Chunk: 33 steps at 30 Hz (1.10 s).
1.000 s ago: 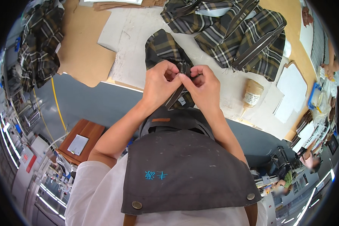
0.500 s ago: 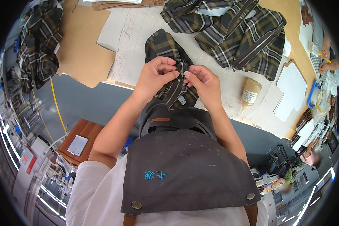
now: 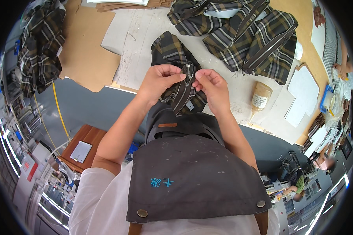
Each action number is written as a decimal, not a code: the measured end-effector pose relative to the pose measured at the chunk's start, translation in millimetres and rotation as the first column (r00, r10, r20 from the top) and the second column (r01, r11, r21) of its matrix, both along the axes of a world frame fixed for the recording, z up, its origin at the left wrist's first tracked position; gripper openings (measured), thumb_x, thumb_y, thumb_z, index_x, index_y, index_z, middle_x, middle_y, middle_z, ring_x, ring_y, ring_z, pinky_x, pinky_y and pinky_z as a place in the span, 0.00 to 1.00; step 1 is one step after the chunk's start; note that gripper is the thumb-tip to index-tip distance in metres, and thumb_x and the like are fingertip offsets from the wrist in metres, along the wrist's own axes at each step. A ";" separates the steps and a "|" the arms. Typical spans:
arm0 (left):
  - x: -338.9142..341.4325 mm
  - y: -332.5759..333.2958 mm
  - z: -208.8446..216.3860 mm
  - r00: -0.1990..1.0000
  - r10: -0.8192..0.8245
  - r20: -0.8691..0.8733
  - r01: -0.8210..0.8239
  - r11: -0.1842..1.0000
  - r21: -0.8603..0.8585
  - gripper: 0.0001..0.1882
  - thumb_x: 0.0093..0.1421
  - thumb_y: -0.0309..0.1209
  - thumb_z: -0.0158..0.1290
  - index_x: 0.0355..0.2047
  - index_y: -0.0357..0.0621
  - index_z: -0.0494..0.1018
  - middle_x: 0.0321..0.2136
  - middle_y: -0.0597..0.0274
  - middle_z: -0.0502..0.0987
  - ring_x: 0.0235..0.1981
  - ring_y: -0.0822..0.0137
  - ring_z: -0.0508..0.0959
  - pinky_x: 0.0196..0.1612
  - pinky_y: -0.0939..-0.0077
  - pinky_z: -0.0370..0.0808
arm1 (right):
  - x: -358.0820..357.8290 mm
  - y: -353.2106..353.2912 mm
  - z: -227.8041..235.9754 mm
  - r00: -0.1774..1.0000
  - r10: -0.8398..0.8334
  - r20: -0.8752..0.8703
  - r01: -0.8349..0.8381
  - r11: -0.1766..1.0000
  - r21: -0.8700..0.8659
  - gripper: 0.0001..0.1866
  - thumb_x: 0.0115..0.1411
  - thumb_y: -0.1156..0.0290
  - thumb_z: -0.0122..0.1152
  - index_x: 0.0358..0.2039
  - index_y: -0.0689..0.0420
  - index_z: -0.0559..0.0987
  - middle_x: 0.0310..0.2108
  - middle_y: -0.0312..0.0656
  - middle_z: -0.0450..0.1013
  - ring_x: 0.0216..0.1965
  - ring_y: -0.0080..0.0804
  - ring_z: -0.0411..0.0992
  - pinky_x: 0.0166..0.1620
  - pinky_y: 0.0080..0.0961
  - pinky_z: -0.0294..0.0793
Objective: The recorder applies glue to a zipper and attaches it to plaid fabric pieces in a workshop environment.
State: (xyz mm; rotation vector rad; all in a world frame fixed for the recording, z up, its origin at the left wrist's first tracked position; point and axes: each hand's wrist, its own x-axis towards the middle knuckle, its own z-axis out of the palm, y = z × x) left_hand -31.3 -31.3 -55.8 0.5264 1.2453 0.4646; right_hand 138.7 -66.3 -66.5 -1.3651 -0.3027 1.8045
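A dark plaid fabric piece [image 3: 169, 46] with a zipper [image 3: 183, 97] lies over the near edge of the worktable, its lower end hanging toward my apron. My left hand [image 3: 161, 81] pinches the fabric beside the zipper's upper end, thumb against fingers. From the other side my right hand [image 3: 212, 87] closes thumb and fingers at the zipper's edge. Between the hands, the zipper's end stands up in a small fold. A small pale label shows near the lower end. Whether the fingers hold a zipper pull is too small to tell.
More plaid pieces with zippers [image 3: 259, 43] are heaped at the far right. A glue bottle [image 3: 260, 97] stands near the table's edge, beside white paper patterns [image 3: 303, 94]. Brown card [image 3: 88, 47] and another plaid bundle [image 3: 41, 51] are at left. A co-worker's hand [image 3: 342, 69] shows far right.
My right hand has drawn slightly away from my left, widening the gap at the zipper's end. Both hands still grip the plaid piece. The co-worker's hands at far right have shifted.
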 end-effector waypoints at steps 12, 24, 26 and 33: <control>7.0 0.6 5.9 1.000 0.020 0.008 -0.020 0.999 0.042 0.07 0.49 0.24 0.56 0.30 0.37 0.73 0.23 0.68 0.73 0.21 0.83 0.66 0.22 0.91 0.59 | -0.8 -1.8 0.4 1.000 0.030 -0.004 -0.030 0.998 0.053 0.12 0.48 0.79 0.60 0.35 0.65 0.73 0.29 0.38 0.72 0.28 0.19 0.68 0.33 0.14 0.67; 1.3 1.2 -5.7 0.984 0.070 0.164 -0.054 0.994 -0.098 0.09 0.48 0.24 0.57 0.31 0.36 0.73 0.23 0.69 0.72 0.19 0.81 0.62 0.23 0.90 0.59 | 1.0 -4.4 -10.9 0.965 -0.107 -0.240 0.086 0.991 -0.100 0.09 0.49 0.78 0.60 0.33 0.62 0.75 0.27 0.37 0.72 0.28 0.20 0.68 0.34 0.15 0.67; 2.1 1.3 -5.0 0.980 0.069 0.185 -0.049 0.993 -0.112 0.08 0.48 0.24 0.57 0.30 0.36 0.73 0.23 0.70 0.72 0.20 0.82 0.62 0.23 0.90 0.60 | 1.7 -5.1 -9.9 0.972 -0.091 -0.215 0.074 0.993 -0.087 0.09 0.50 0.78 0.60 0.33 0.62 0.75 0.28 0.37 0.72 0.28 0.20 0.68 0.34 0.15 0.67; -1.8 2.2 -9.8 0.972 0.060 0.229 -0.028 0.990 -0.140 0.07 0.51 0.23 0.55 0.32 0.38 0.73 0.26 0.68 0.74 0.23 0.81 0.67 0.26 0.89 0.63 | 6.5 -3.9 -16.0 0.928 -0.097 -0.361 0.046 0.988 -0.146 0.09 0.50 0.78 0.59 0.34 0.62 0.75 0.29 0.37 0.72 0.29 0.21 0.69 0.36 0.16 0.68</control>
